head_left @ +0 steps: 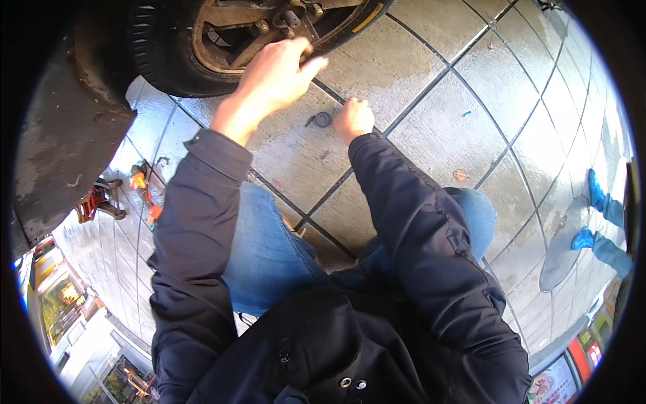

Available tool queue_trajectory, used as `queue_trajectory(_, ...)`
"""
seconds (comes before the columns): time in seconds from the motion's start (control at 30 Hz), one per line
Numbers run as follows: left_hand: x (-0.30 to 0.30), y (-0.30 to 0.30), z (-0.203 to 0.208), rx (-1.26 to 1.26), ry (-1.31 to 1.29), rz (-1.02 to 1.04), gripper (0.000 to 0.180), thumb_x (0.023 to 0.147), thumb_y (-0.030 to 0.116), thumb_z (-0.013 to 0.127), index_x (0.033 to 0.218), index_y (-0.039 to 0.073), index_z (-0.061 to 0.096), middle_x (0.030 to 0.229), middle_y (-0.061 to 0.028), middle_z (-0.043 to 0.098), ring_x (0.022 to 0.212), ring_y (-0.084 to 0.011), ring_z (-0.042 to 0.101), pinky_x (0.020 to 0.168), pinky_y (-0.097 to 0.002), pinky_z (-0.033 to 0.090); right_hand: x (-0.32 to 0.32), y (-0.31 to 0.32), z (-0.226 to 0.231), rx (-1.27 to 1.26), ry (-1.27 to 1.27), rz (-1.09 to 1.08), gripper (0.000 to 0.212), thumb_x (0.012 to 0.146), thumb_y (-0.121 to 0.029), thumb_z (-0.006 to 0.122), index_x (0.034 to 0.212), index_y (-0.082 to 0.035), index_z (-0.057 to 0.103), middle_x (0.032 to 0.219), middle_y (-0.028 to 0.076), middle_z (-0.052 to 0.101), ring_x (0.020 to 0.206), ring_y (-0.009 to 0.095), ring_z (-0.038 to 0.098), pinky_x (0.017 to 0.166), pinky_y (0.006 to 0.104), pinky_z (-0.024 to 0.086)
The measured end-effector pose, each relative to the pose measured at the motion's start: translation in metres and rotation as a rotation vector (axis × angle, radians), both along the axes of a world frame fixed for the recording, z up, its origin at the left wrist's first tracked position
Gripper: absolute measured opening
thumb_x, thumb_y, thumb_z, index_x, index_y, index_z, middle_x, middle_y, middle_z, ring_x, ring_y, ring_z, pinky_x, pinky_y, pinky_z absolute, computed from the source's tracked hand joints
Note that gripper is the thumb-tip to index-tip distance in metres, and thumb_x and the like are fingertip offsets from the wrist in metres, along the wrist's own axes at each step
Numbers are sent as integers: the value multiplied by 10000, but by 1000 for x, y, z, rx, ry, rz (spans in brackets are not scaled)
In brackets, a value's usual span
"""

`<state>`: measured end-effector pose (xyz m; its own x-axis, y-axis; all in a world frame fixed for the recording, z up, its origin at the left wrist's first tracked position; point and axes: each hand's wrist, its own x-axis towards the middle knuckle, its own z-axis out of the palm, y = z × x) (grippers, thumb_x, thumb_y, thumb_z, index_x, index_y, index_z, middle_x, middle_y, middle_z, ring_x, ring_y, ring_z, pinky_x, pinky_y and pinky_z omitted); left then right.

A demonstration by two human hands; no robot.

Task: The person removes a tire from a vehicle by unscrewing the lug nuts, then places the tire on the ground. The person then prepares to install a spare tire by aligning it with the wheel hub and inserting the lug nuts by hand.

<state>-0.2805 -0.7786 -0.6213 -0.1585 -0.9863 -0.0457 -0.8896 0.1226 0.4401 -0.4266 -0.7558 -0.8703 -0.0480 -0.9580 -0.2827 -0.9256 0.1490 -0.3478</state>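
Wheel [245, 54] on, seen bolts [261, 27] in. Left hand [274, 73] by wheel: fingers bent, thumb apart. Right hand [354, 120], black disc [323, 119] near wheel; right fingers curled. Can't tell what either holds.

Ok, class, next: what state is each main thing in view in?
Brown spoked metal rim: dirty.
Black rubber tyre: fitted on the rim.
Small round black object: lying on grey tiles.
Orange power tool: lying down.
Red metal jack: height unclear.
Bare left hand: fingers curled, by the rim.
Bare right hand: closed, inside hidden.

Sunlit paved forecourt [437, 128], car wheel [262, 27]
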Motion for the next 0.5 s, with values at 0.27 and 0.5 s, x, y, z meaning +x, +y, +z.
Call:
queue_trajectory(0.27, 35, -27, -39, 219, -88, -96, 417, 916, 371, 752, 1059, -19, 717, 868, -153, 718, 785, -242, 679, 731, -388, 529, -11, 33, 20, 103, -24, 138, 426, 884, -304, 724, 1140, 22, 623, 1155, 267, 623, 973, 420, 719, 833, 462, 603)
queue_trajectory(0.5, 8, -30, -66, 484, -54, -243, 463, 879, 392, 758, 1098, -15, 727, 1008, -228, 743, 936, -347, 725, 818, -425, 554, -12, 28, 34, 27, -15, -71, 475, 885, -394, 735, 1091, 23, 639, 1127, 242, 637, 997, 379, 707, 849, 442, 587)
